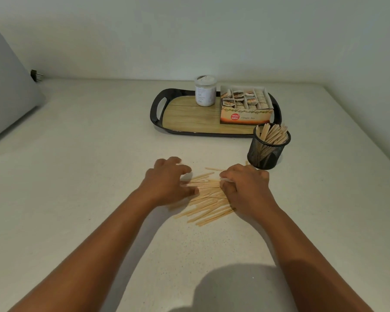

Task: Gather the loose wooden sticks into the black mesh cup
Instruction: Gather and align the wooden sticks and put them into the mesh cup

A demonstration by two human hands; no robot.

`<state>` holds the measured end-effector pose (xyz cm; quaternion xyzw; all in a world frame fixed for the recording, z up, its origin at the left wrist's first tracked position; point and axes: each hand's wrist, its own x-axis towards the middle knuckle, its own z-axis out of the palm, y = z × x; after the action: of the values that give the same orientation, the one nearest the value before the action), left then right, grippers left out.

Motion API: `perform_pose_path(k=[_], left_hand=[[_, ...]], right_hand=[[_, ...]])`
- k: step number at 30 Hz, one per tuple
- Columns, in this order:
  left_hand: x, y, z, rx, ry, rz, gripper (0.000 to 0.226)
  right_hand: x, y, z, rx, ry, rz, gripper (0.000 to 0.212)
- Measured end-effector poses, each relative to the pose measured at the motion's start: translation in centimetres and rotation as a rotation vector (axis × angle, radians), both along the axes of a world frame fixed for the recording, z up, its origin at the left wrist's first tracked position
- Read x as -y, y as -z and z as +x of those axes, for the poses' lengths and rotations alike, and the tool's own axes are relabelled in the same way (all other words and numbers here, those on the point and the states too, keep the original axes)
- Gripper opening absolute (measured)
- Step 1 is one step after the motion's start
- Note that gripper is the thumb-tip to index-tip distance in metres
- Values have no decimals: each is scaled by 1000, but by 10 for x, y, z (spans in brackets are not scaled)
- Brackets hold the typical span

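This looks like a home kitchen or an office tea corner. A pale speckled counter (77, 176) runs to a plain white wall (189, 30). Right of centre, a tray (189, 118) holds a jar (205, 91) and an open box of tea bags (245, 104) marked ginger tea. At upper left, a plug (35, 75).

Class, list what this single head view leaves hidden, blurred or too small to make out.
- Sticks under the left hand and right hand: covered by the hands.
- How deep the sticks go in the black mesh cup: the mesh hides it.
- Jar label text: too small.
- Grey object at the left: cut by the edge.
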<state>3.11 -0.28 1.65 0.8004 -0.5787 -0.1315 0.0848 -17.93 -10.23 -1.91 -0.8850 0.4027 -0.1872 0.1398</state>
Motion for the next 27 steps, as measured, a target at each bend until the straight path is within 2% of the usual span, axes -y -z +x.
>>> perform_pose_path(k=[2, 4, 7, 10, 14, 22, 27], left_hand=[[-6, 1, 1, 51, -111, 77, 88], [-9, 6, 1, 52, -183, 66, 91], [-9, 14, -1, 26, -158, 5, 71], [-8, 15, -6, -76, -107, -94, 46], [-8, 14, -14, -148, -39, -203, 31], [-5, 12, -22, -223, 157, -252, 27], [-1, 12, -23, -240, 131, -226, 37]], right_hand=[[2, -1, -5, -64, 8, 11, 30], [2, 0, -7, -142, 10, 35, 32], [-1, 0, -2, -120, 16, 79, 27], [-2, 1, 1, -63, 10, 93, 21], [-5, 1, 4, -32, 15, 103, 16], [-11, 1, 9, -11, 5, 69, 14], [-11, -1, 9, 4, -21, 31, 16]])
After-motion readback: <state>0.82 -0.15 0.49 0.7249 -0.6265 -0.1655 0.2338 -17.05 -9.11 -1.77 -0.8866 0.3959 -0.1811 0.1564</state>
